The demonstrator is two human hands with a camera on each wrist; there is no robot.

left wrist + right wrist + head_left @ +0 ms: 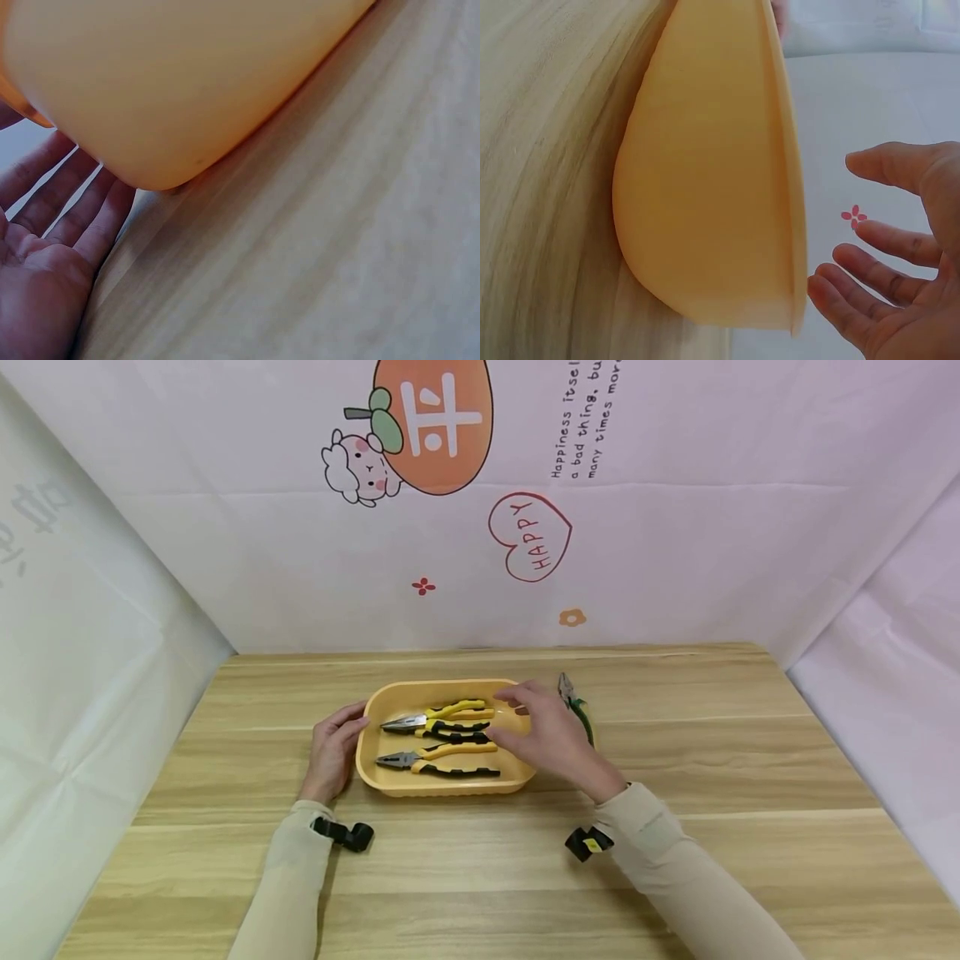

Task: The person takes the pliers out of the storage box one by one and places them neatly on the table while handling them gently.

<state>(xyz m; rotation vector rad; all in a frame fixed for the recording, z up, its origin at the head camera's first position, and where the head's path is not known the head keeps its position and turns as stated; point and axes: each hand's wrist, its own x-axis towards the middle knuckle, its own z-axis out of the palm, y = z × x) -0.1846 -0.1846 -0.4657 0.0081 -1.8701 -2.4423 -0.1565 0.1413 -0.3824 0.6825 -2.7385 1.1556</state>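
Observation:
A yellow plastic basin (442, 788) stands on the table. In it lie long-nose pliers (408, 722) with yellow-and-black handles and, nearer me, combination pliers (397, 760) with similar handles. My left hand (332, 756) touches the basin's left end. Its fingers (49, 199) extend fairly straight along the outside wall in the left wrist view. Over the basin's right end hovers my right hand (551, 731), thumb and fingers spread apart around nothing. The right wrist view shows this hand (907, 262) beside the rim, bare between its fingers.
Pliers with green-and-black handles (576, 703) lie on the wooden table (712, 760) just right of the basin, partly behind my right hand. A white printed cloth (660, 560) hangs along the table's far edge, with more white cloth at both sides.

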